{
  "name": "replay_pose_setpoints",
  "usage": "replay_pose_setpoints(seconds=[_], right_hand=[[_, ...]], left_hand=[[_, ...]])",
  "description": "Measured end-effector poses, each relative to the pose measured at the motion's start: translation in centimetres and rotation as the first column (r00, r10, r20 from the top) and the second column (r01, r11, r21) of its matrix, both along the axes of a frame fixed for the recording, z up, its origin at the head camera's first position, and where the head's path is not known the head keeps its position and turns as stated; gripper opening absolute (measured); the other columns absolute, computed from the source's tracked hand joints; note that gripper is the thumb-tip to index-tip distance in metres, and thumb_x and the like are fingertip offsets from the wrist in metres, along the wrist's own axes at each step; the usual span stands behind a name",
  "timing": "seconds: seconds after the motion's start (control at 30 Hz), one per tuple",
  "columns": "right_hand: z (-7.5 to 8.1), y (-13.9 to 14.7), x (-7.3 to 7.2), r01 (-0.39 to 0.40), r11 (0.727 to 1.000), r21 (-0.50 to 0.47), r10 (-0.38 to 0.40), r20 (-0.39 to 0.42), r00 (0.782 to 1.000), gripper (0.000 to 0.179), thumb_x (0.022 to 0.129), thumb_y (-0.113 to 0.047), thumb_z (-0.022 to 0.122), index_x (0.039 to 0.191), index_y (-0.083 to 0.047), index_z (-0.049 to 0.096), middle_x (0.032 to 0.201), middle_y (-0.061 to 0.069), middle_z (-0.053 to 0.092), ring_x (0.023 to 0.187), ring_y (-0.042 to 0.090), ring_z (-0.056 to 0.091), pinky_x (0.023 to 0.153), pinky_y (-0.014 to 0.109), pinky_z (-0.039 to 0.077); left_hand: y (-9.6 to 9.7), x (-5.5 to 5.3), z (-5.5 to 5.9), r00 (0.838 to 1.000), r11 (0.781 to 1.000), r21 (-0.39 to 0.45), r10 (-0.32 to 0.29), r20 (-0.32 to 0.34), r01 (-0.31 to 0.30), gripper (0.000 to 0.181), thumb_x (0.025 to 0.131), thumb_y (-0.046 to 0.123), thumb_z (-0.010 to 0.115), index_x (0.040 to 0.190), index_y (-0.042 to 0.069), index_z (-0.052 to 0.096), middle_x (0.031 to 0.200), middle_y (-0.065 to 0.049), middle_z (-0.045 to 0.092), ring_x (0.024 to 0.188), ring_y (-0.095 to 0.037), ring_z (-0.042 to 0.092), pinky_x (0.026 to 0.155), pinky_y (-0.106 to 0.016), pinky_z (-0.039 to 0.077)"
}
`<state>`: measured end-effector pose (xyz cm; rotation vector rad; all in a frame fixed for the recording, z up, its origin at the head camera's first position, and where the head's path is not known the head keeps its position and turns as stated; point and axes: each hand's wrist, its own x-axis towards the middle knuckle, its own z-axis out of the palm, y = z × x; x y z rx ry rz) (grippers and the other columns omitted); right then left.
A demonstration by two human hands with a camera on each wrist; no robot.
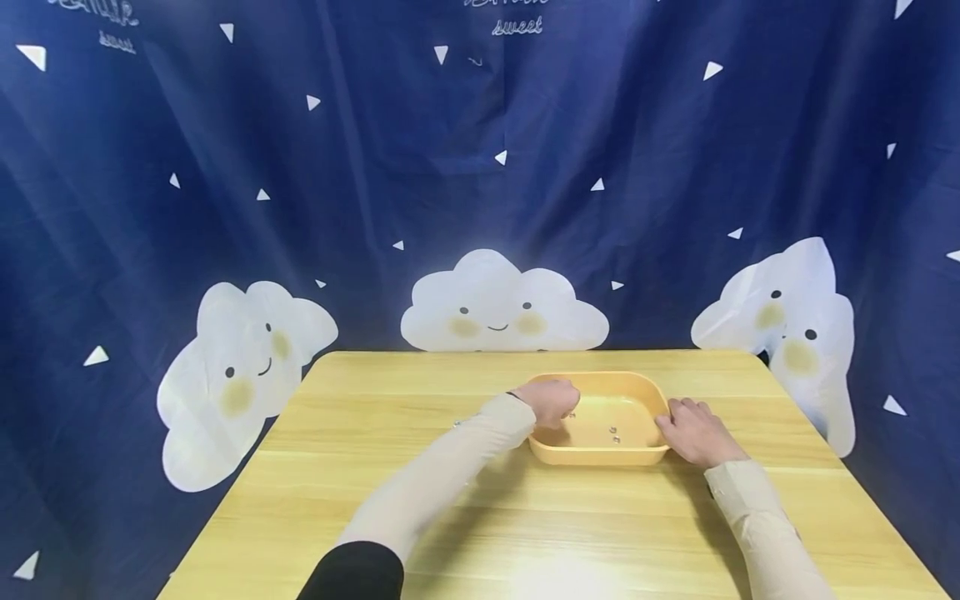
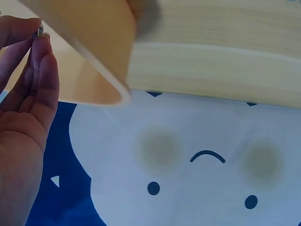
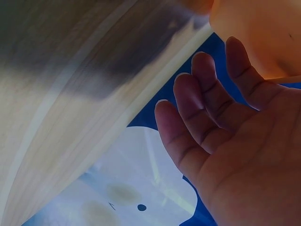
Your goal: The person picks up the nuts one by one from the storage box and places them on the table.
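Observation:
A yellow plastic tray [image 1: 600, 457] with rounded corners stands toward the far side of the table. My left hand [image 1: 551, 402] reaches over its left side. Between thumb and fingertips that hand pinches a small shiny metal piece [image 2: 40, 31], too small to tell its kind. Inside the tray lie several similar small metal pieces [image 1: 613, 431]. My right hand [image 1: 699, 433] holds the tray's right side, its thumb over the rim. In the right wrist view its other fingers [image 3: 188, 101] lie outside the wall, loosely bent; the thumb is hidden there.
The wooden table [image 1: 337, 500] ends just behind the tray. Another small shiny piece [image 1: 457, 424] lies on the tabletop beside the left forearm. Behind the table hangs a dark blue curtain [image 1: 420, 192] with white clouds and triangles.

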<state>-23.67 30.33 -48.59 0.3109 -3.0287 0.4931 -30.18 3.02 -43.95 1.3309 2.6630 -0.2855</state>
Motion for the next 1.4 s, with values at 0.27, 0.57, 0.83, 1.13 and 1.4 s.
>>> replay_pose_setpoints(seconds=[0.27, 0.57, 0.83, 1.13, 1.4], right_hand=[[-0.1, 0.1, 0.1, 0.001, 1.0, -0.003, -0.001, -0.007, 1.0, 0.039, 0.101, -0.022, 0.044, 0.113, 0.01, 0.062, 0.111, 0.03, 0.065, 0.1, 0.051, 0.058, 0.083, 0.064, 0.048], [0.0, 0.0, 0.1, -0.003, 1.0, -0.013, 0.003, -0.002, 1.0, 0.042, 0.102, -0.022, 0.043, 0.118, 0.013, 0.061, 0.115, 0.032, 0.065, 0.102, 0.053, 0.058, 0.084, 0.066, 0.048], [0.1, 0.0, 0.1, -0.004, 1.0, -0.016, 0.004, 0.002, 1.0, 0.04, 0.101, -0.021, 0.043, 0.115, 0.012, 0.062, 0.114, 0.032, 0.065, 0.103, 0.053, 0.058, 0.085, 0.066, 0.048], [0.2, 0.0, 0.0, -0.013, 1.0, -0.018, 0.013, -0.006, 1.0, 0.037, 0.101, -0.021, 0.043, 0.109, 0.01, 0.062, 0.11, 0.03, 0.065, 0.1, 0.052, 0.058, 0.084, 0.065, 0.047], [0.1, 0.1, 0.0, -0.014, 1.0, -0.015, 0.015, 0.007, 1.0, 0.036, 0.101, -0.022, 0.042, 0.107, 0.008, 0.062, 0.111, 0.03, 0.065, 0.101, 0.052, 0.058, 0.084, 0.065, 0.048]], left_hand=[[-1.0, -1.1, 0.0, 0.998, 1.0, 0.027, 0.001, 0.065, -0.003, 0.046, 0.078, -0.012, 0.051, 0.058, 0.02, 0.024, 0.057, 0.006, 0.015, 0.053, -0.006, 0.013, 0.05, -0.019, 0.016], [-2.1, -0.8, 1.8, 0.999, 1.0, 0.024, 0.017, 0.031, -0.017, 0.049, 0.079, -0.01, 0.064, 0.059, 0.02, 0.032, 0.058, 0.007, 0.03, 0.055, -0.006, 0.028, 0.051, -0.018, 0.025], [-3.2, -1.0, 2.2, 0.999, 0.999, 0.046, 0.02, 0.045, -0.023, 0.048, 0.08, -0.009, 0.065, 0.059, 0.02, 0.033, 0.062, 0.006, 0.034, 0.056, -0.007, 0.029, 0.052, -0.018, 0.026], [-4.6, -1.4, 3.0, 0.993, 0.993, 0.078, 0.082, 0.089, -0.089, 0.053, 0.082, -0.01, 0.069, 0.058, 0.019, 0.032, 0.063, 0.006, 0.029, 0.057, -0.008, 0.025, 0.053, -0.018, 0.024], [-5.8, -1.6, 2.9, 0.995, 0.991, 0.113, 0.057, 0.083, -0.066, 0.054, 0.078, -0.011, 0.064, 0.056, 0.019, 0.024, 0.059, 0.005, 0.016, 0.055, -0.008, 0.015, 0.051, -0.019, 0.016]])
